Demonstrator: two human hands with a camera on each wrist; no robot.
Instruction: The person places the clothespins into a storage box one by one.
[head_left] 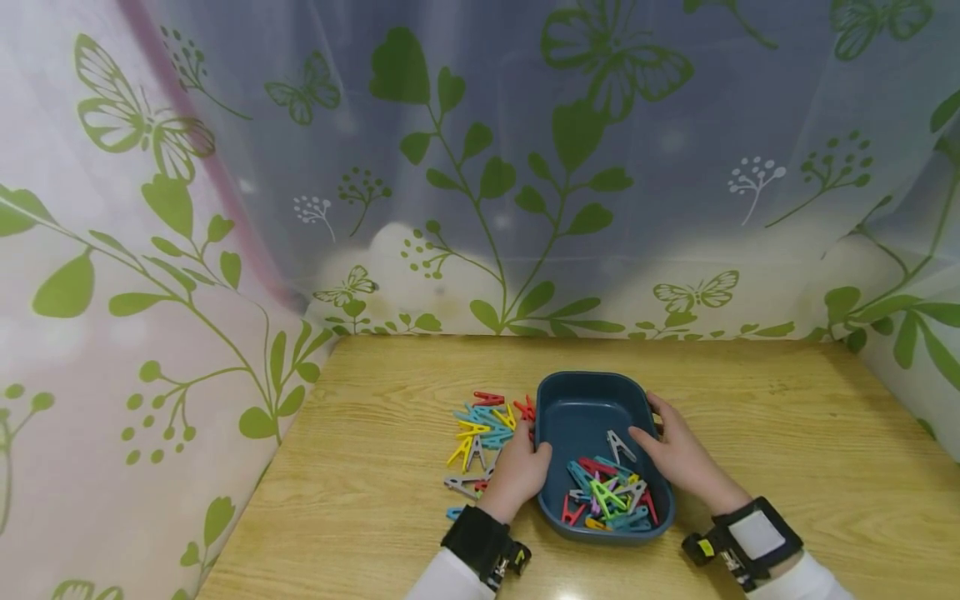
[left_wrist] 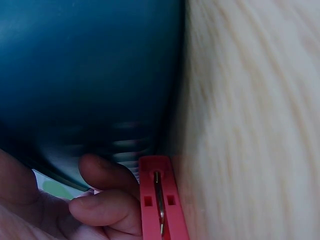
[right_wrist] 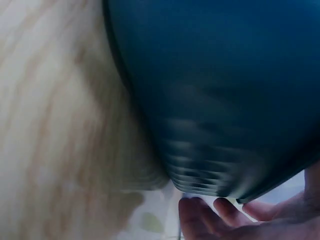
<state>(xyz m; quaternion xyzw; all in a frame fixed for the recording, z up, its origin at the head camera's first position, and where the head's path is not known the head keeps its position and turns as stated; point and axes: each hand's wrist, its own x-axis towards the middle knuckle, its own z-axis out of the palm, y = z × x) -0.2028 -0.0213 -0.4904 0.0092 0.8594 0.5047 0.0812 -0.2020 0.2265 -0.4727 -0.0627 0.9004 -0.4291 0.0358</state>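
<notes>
A dark blue plastic basin [head_left: 573, 421] stands on the table, with a jumble of coloured clothespins [head_left: 606, 493] at its near end. One grey clothespin [head_left: 619, 447] lies apart from that jumble, inside the basin. My left hand [head_left: 517, 468] grips the left rim, its thumb over the edge and its fingers along the outer wall. On the opposite side, my right hand [head_left: 684, 457] holds the right rim in the same way. Close by the left fingers, a red clothespin [left_wrist: 157, 200] shows in the left wrist view. The right wrist view has the right fingers [right_wrist: 195, 217] by the outer wall.
Left of the basin lies a loose pile of blue, yellow, grey and red clothespins [head_left: 483, 429], partly behind the left hand. The wooden table [head_left: 795, 417] ends at a patterned curtain [head_left: 465, 250] at the back and sides.
</notes>
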